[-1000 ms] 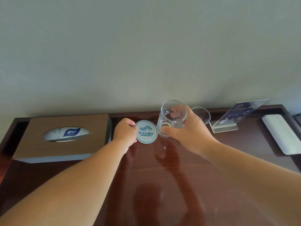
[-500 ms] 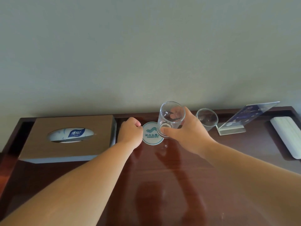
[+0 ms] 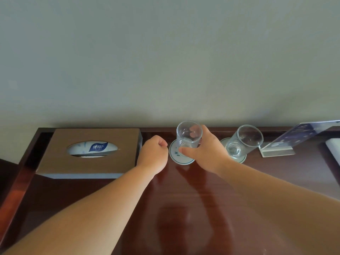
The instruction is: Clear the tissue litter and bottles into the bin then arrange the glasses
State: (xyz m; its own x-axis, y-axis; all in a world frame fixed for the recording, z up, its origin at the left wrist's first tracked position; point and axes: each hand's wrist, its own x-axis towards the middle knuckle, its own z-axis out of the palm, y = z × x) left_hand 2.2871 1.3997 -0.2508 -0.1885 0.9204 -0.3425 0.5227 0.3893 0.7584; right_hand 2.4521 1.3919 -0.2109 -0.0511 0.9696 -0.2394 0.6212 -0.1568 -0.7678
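A: What's sitting behind it all?
B: Plain grey-green wall (image 3: 165, 52), taking up the top half, w/ soft even light falling across it.
A: And below?
B: Dark reddish wood tabletop (image 3: 184, 208), butting vs. the wall, its gloss reflecting light; raised rim (image 3: 27, 155) running along back & left.

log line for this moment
phase: arranging glasses | right grip: holds glass upright over left coaster | left grip: fist beside that coaster | second glass: on right coaster
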